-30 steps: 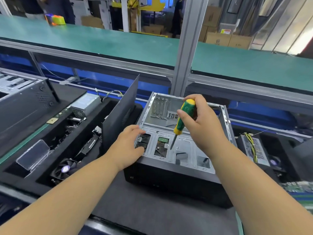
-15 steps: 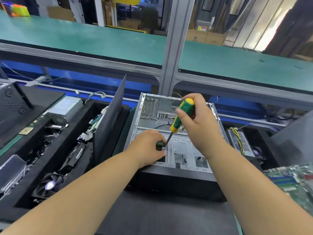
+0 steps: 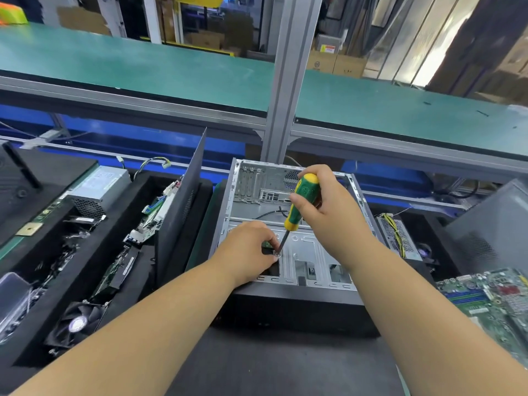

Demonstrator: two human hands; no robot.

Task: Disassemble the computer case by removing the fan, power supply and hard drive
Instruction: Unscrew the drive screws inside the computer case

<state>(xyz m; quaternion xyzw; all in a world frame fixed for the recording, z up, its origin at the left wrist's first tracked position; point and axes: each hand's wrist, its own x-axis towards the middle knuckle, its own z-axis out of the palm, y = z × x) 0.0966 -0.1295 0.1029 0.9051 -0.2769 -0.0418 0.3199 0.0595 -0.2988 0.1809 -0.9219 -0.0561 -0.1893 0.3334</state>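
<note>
Centre frame, the computer case [image 3: 288, 307] lies on its side on the desk [image 3: 285, 367], open face up. The right hand [image 3: 328, 212] is wrapped round the green-and-yellow screwdriver [image 3: 300, 204], its tip down on a screw [image 3: 276, 255] in the drive cage at the near end of the case. The left hand [image 3: 251, 250] sits right beside that tip, fingers curled at the screw — whether it pinches the screw or only steadies the shaft, I cannot tell.

How far along? The case interior looks largely stripped: bare metal floor, one loose black cable, no board. At lower left a black fan [image 3: 75, 324] lies in a foam tray, and a grey power supply [image 3: 100, 187] rests at upper left — though I can't say they came from this case. Another power supply [image 3: 397, 235] sits right of the case, a green motherboard [image 3: 491, 295] at lower right. A bit of green board shows under the left hand — likely the hard drive, so that seems the piece left.
</note>
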